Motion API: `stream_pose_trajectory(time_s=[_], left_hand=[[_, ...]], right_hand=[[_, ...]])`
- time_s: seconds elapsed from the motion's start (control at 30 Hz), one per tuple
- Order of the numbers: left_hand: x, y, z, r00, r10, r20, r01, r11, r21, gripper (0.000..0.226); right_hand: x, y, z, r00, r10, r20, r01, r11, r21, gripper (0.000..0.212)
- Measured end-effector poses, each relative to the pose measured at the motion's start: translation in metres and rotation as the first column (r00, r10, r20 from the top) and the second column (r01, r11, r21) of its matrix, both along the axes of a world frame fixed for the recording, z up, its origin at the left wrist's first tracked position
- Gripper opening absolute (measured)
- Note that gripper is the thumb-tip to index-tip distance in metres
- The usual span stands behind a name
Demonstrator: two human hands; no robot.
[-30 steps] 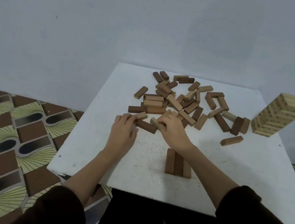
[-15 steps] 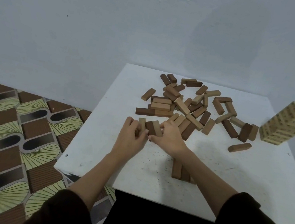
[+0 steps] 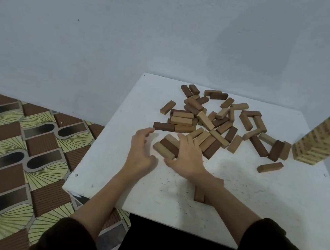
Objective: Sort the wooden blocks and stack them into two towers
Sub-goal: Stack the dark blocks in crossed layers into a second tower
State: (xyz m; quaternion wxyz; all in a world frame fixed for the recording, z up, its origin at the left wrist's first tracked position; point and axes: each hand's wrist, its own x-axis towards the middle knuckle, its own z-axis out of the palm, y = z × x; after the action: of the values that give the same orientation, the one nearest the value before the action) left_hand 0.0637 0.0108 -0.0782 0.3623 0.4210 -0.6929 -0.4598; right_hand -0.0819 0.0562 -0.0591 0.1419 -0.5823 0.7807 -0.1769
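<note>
Resting on the white surface, three blocks side by side are gripped by the right hand, just in front of the loose pile. The left hand is held beside them, its fingers spread and released.

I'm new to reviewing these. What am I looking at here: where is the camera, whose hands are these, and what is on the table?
There is no machine: a camera worn on a person's head looks down at their two bare hands. The white table holds a scattered pile of wooden blocks, light and dark, and a finished pale tower at the right edge. The right hand grips a set of three blocks laid side by side. The left hand is open beside them. A few blocks lie partly hidden under the right forearm.
</note>
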Motion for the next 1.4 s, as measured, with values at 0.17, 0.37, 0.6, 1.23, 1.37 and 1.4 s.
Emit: stream_pose_trajectory(time_s=[0.17,0.37,0.6,1.23,1.37,1.4], left_hand=[[0.01,-0.011,-0.009,0.951,-0.293,0.101,0.294,0.956,0.011,0.089],[0.01,-0.014,-0.002,0.945,-0.301,0.125,0.305,0.952,-0.009,0.092],[0.007,-0.016,-0.006,0.953,-0.27,0.136,0.273,0.962,-0.007,0.096],[-0.019,0.008,0.026,0.926,-0.325,0.193,0.332,0.943,-0.001,0.103],[-0.041,0.035,0.033,0.88,-0.424,0.214,0.438,0.899,-0.018,0.102],[-0.044,0.04,0.032,0.869,-0.442,0.221,0.457,0.889,-0.017,0.103]], right_hand=[[-0.015,0.008,0.008,0.964,0.213,0.161,-0.222,0.974,0.041,0.083],[-0.02,0.013,0.007,0.93,0.168,0.328,-0.187,0.982,0.027,0.094],[-0.022,0.013,0.004,0.91,0.163,0.381,-0.179,0.984,0.006,0.09],[-0.053,0.047,0.036,0.903,0.234,0.36,-0.216,0.972,-0.091,0.078],[-0.077,0.085,0.034,0.931,0.282,0.232,-0.255,0.957,-0.14,0.086],[-0.081,0.093,0.032,0.939,0.281,0.197,-0.263,0.958,-0.115,0.089]])
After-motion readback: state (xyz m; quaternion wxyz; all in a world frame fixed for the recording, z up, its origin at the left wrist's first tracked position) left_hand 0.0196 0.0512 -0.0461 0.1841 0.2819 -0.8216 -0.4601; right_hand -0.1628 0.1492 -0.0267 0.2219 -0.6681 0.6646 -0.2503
